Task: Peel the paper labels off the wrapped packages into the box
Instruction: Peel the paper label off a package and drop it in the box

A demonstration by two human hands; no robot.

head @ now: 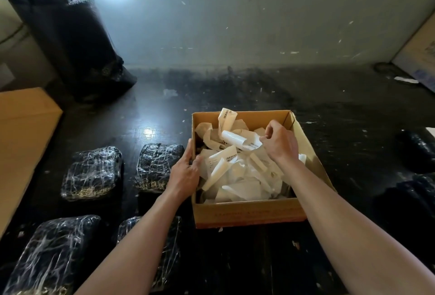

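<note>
Item: curled paper label [237, 140], white, barcode print at one end. Location: over the far right part of the cardboard box [247, 212], its end pinched in the fingers [267, 135] of the right hand [280, 141], which are drawn narrow on the paper's edge. Judged purpose: the hand hangs above the heap so that the sticky strip falls inside when let go.

Box contents: a loose heap of peeled labels and backing strips [237, 174], white and tan, filling most of the interior; one barcoded strip stands up at the far wall.

Left hand [184, 173]: laid against the box's left wall near the rim, fingers curled over the edge and closed on the card. Judged purpose: to steady the light box while the other hand shakes the label free.

Wrapped packages: four dark bundles in clear film on the dark floor to the left of the box, two nearer the wall [93, 172] [159, 166], two nearer the person [54, 252] [164, 247], the last partly under the left forearm. No label shows on their visible faces. More dark bundles [416, 151] lie to the right, dim.

Surroundings: a brown carton [23, 134] at the left edge.
</note>
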